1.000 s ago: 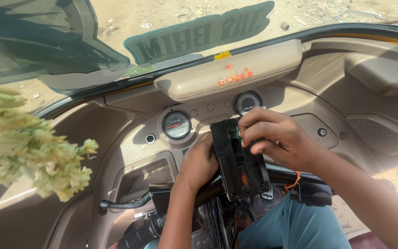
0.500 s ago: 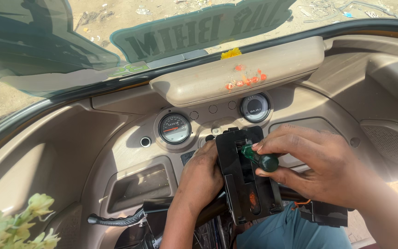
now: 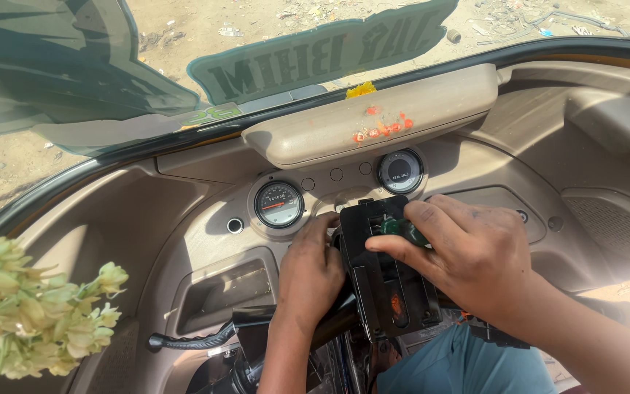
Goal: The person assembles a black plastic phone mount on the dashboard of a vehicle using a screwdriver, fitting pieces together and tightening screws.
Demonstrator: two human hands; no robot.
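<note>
While right hand (image 3: pixel 475 255) pinches green-handled tool (image 3: pixel 406 231) | left hand (image 3: pixel 311 273) grip wraps black panel (image 3: pixel 388 284) | dash recess (image 3: pixel 220 295) contents unclear

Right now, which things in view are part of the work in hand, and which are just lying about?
In hand:
- black plastic housing, steadied by the left hand
- green-handled tool, gripped by the right hand

Lying about:
- two round gauges
- pale flower bunch
- yellow flower and red marks on the dashboard shelf
- black lever
</note>
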